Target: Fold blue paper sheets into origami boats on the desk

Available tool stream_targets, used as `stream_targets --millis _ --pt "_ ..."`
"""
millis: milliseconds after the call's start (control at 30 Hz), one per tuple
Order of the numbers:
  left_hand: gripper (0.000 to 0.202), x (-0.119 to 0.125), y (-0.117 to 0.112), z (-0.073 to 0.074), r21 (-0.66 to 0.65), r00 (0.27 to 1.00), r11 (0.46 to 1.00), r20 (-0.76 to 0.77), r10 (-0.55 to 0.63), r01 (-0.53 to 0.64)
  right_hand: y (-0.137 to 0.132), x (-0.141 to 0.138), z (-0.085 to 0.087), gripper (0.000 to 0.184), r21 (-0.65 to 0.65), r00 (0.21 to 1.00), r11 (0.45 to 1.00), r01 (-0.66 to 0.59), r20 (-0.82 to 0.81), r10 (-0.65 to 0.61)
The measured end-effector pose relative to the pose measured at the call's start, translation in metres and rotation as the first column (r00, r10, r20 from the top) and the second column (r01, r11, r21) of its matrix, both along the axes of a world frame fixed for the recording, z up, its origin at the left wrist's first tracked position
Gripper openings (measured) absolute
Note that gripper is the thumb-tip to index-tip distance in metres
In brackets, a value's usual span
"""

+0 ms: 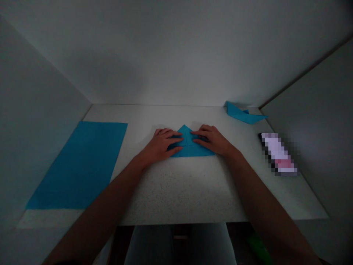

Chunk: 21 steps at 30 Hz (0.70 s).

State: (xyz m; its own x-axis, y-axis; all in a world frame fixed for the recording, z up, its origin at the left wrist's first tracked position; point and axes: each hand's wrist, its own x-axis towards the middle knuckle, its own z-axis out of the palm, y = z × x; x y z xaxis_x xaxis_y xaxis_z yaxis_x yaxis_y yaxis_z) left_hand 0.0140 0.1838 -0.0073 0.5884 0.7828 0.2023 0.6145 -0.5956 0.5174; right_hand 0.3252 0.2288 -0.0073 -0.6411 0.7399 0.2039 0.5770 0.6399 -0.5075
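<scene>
A blue sheet of paper folded into a hat shape [193,151] lies flat on the speckled white table, its peak pointing away from me. A vertical crease runs down from the peak to a folded band along the near edge. My left hand [164,143] rests on the left side of the folded paper, fingers spread and outstretched. On the right side lies my right hand [211,139], its fingertips touching the paper and its fingers apart. Parts of both slanted sides are hidden under the fingers.
A large blue sheet [79,165] lies at the left of the table [182,191]. A folded blue paper boat [244,115] stands at the back right. Nearer on the right is a phone [278,152] with a pixelated screen. White walls enclose the back and sides.
</scene>
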Motion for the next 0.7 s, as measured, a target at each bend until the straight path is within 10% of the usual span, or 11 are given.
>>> stream_targets --millis 233,700 --pt "0.076 -0.001 -0.001 0.003 -0.008 0.998 0.998 0.009 -0.065 0.065 -0.002 -0.002 0.003 0.037 -0.031 0.998 0.999 0.005 -0.06 -0.007" --pt "0.038 -0.004 -0.001 0.005 0.046 0.994 0.995 0.067 -0.089 0.086 -0.015 0.005 0.019 0.081 -0.039 0.996 0.997 -0.072 0.04 0.074"
